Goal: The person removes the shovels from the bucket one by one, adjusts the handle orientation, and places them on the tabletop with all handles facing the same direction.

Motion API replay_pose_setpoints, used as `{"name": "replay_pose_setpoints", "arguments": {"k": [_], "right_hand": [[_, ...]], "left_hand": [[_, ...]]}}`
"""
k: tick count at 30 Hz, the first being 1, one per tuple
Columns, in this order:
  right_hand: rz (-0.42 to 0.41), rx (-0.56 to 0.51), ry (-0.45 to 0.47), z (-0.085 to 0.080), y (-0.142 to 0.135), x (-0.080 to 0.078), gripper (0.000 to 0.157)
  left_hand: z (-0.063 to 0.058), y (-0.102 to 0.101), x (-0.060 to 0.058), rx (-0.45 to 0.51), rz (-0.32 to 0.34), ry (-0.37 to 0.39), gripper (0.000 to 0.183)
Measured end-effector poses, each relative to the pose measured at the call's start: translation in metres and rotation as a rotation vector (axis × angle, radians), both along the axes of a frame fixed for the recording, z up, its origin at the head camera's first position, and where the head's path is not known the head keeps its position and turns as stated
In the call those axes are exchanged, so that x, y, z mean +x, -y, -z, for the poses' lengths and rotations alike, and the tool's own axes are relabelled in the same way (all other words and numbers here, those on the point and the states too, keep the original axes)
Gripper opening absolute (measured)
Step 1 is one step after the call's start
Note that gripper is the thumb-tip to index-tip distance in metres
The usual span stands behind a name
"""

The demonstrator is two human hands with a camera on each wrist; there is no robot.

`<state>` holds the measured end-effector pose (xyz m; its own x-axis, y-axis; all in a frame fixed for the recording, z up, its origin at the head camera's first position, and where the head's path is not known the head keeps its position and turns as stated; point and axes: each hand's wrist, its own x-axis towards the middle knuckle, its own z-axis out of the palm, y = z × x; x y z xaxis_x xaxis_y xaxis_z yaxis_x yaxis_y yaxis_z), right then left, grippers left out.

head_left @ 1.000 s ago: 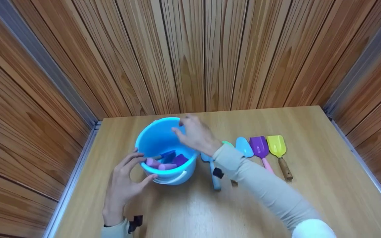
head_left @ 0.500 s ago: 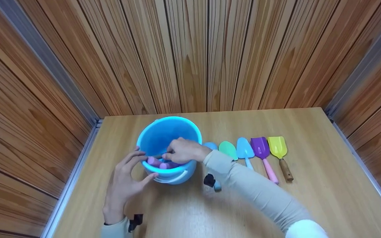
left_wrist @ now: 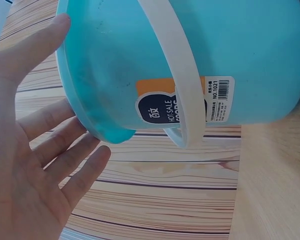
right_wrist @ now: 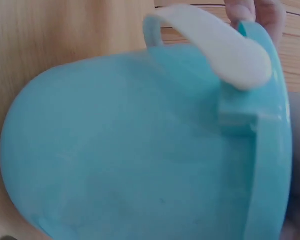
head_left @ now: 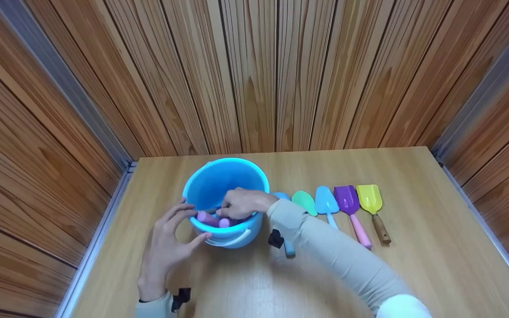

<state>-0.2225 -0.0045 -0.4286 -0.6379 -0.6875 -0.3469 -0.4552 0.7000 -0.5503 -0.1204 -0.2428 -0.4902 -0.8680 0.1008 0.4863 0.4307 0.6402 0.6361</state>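
Observation:
A blue bucket [head_left: 232, 240] stands on the table, tipped slightly towards me in the head view. My left hand [head_left: 161, 247] touches its near-left rim with thumb and fingers spread, as the left wrist view shows. My right hand [head_left: 243, 203] reaches inside with curled fingers, gripping a purple toy shovel [head_left: 224, 222] whose pink-purple handle end shows. Its blade is hidden by the hand. Another pink-purple handle [head_left: 206, 218] lies beside it. In the right wrist view the bucket wall [right_wrist: 130, 145] hides most of the right hand.
Right of the bucket, toy shovels lie in a row: blue [head_left: 290, 249], green [head_left: 304, 202], light blue [head_left: 326, 201], purple with pink handle [head_left: 347, 199], yellow with brown handle [head_left: 369, 198]. The bucket's white handle [left_wrist: 185, 80] hangs down. Wood-panelled walls enclose the table [head_left: 254, 287].
My right hand has come down from above the far rim into the bucket and closed on the purple shovel, whose handle end has shifted slightly. The left hand has stayed at the rim.

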Motion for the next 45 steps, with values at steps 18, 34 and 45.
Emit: {"name": "replay_pose_setpoints", "arguments": {"k": [18,34,45], "right_hand": [[0.247,0.190,0.271,-0.004,0.005,-0.022,0.042],[0.123,0.339,0.416,-0.035,0.008,-0.036,0.014],[0.343,0.348,0.351,-0.039,0.013,-0.023,0.020]], "left_hand": [[0.002,0.001,-0.001,-0.009,0.001,0.003,0.058],[0.001,0.001,0.000,0.000,0.002,-0.001,0.057],[0.002,0.000,0.000,-0.004,-0.016,0.005,0.058]]}}
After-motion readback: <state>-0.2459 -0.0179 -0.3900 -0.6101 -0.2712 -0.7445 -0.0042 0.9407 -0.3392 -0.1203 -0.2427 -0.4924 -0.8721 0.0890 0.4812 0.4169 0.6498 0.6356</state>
